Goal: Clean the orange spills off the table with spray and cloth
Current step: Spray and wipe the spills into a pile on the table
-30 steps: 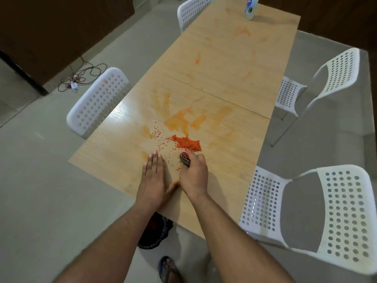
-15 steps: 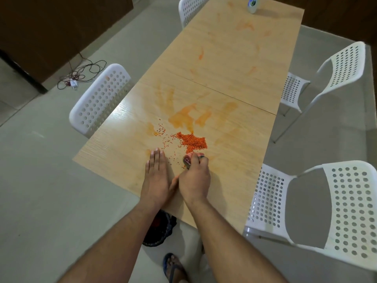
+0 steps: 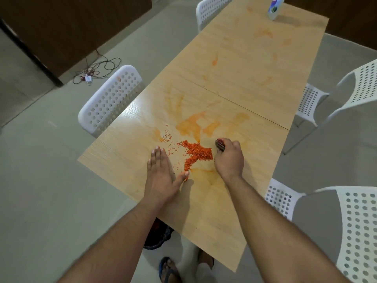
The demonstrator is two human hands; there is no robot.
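Orange granule spill lies on the pale wooden table between my flat, straight-fingered left hand and my right hand, whose fingers clamp a small dark red-striped wad.

Orange granule pile heaped near the surface's front edge, orange smears fanning behind, spray bottle upright far end

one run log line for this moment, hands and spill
left hand: flat on table | right hand: grips cloth | orange grains: piled between hands | spray bottle: far end

Orange grains, tan woodgrain table, perhaps reddish cloth
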